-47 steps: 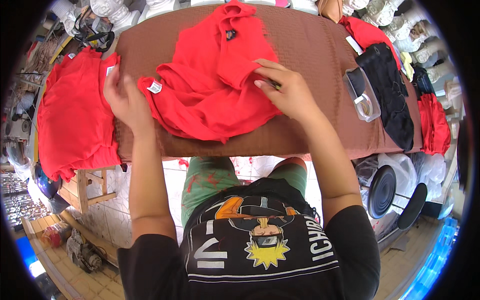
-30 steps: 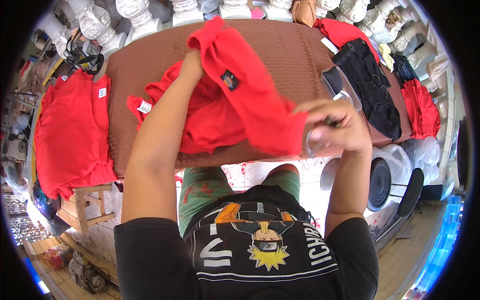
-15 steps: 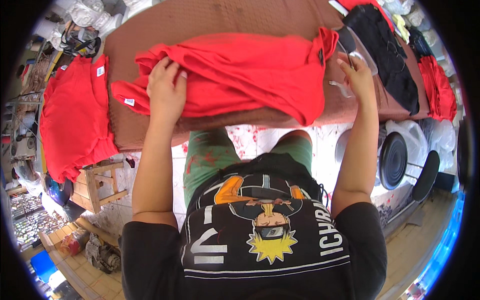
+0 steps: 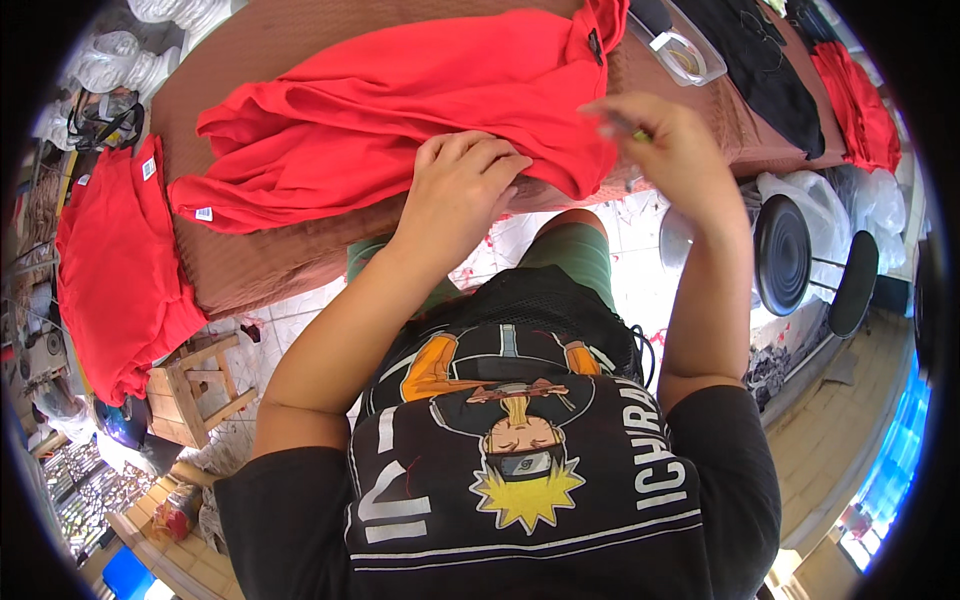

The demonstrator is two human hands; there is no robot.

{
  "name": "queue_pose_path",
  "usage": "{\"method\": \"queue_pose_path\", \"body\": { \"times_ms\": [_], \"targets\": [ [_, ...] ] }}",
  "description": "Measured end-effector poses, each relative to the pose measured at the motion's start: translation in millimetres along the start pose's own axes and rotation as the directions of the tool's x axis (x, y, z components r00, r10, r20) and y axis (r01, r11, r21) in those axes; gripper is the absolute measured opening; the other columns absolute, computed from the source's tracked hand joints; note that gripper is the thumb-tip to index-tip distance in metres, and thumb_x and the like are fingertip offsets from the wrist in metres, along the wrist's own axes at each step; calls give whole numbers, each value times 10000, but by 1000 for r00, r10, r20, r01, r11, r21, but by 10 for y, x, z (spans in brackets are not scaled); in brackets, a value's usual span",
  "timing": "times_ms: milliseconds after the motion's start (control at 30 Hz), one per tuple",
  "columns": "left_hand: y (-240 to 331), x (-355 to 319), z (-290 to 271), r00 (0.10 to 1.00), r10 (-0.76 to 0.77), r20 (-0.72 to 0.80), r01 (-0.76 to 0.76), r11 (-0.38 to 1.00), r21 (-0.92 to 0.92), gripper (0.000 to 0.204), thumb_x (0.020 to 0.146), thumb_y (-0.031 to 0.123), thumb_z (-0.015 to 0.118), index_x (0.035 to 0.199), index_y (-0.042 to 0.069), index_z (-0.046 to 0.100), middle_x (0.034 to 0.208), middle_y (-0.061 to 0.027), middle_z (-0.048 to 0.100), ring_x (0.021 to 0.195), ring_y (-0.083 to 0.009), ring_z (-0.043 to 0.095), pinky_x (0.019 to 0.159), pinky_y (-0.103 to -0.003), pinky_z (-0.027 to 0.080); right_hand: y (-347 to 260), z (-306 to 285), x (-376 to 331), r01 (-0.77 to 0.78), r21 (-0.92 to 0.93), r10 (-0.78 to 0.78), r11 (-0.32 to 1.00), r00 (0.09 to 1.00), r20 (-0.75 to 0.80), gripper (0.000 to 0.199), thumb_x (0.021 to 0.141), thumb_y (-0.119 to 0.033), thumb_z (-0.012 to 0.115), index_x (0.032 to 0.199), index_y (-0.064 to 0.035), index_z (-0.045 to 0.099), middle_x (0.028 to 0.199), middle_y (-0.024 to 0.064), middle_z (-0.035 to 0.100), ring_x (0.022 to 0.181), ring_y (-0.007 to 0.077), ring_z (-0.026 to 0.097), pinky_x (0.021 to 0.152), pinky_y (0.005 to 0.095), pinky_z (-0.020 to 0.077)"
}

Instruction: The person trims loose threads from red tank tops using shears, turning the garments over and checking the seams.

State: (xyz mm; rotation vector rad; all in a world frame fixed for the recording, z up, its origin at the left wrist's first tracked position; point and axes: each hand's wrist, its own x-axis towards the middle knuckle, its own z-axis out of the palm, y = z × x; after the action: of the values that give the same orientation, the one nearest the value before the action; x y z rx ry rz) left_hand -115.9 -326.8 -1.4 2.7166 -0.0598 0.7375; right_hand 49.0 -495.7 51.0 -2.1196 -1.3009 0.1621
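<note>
A red garment (image 4: 400, 90) lies loosely bunched across the brown-covered table, a dark neck label at its right end and a small white tag at its left. Near the middle of its front edge, my left hand (image 4: 462, 185) has its fingers curled together, pinching the cloth. My right hand (image 4: 675, 150) is raised by the garment's right end. Its fingers close around a small dark tool (image 4: 622, 125) with a yellow-green part, which looks like thread snips; motion blurs it.
Another red garment (image 4: 120, 270) hangs over the table's left end. At the right are a clear plastic box (image 4: 708, 62), black cloth (image 4: 765, 75) and more red cloth (image 4: 858, 110). A round black stool seat (image 4: 783, 255) stands below the table's right side, and a wooden stool (image 4: 180, 400) at the left.
My left hand has slid right along the garment to its front edge. My right hand has come away from beside the clear box toward the garment, carrying the tool. The view has shifted slightly.
</note>
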Motion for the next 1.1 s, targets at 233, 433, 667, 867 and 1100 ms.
{"method": "queue_pose_path", "body": {
  "times_ms": [233,433,667,867,1100],
  "targets": [
    [-172,193,-43,884,-413,217,467,774,-429,165,836,145,613,990,91,638,870,-64,649,935,-202,584,843,-337,437,-115,230,-5,-93,-5,92,996,984,153,386,708,-145,715,1065,-44,608,924,139,645,835,294,618,752,357,485],
    [-117,98,-18,973,-143,-182,101,969,-223,228,748,124,702,961,80,635,942,-78,605,894,-242,580,782,-334,464,270,424,162,-239,158,250,958,967,-49,382,742,-246,713,1043,-32,617,948,164,652,882,279,639,761,373,492],
    [-21,-81,249,1000,4,4,-4,994,-110,307,661,152,738,952,120,643,977,-3,587,881,-213,540,740,-351,447,186,450,142,-146,-56,112,988,909,-401,444,722,-327,735,1049,-51,618,961,128,641,799,257,632,732,365,494],
    [-51,-73,281,998,-39,-54,30,986,-164,178,700,108,696,871,83,657,912,-17,625,830,-218,566,732,-336,464,-200,212,-127,-99,117,94,988,995,44,434,722,-221,760,1085,-61,584,804,65,571,724,183,551,657,303,470],
    [-48,-19,242,991,-131,-11,124,960,-251,133,720,61,674,849,40,647,887,-46,643,839,-228,584,744,-331,475,-70,386,-213,4,15,-6,1000,990,140,230,761,-186,670,914,-50,566,857,125,600,777,323,592,679,397,460]
  ]
}}
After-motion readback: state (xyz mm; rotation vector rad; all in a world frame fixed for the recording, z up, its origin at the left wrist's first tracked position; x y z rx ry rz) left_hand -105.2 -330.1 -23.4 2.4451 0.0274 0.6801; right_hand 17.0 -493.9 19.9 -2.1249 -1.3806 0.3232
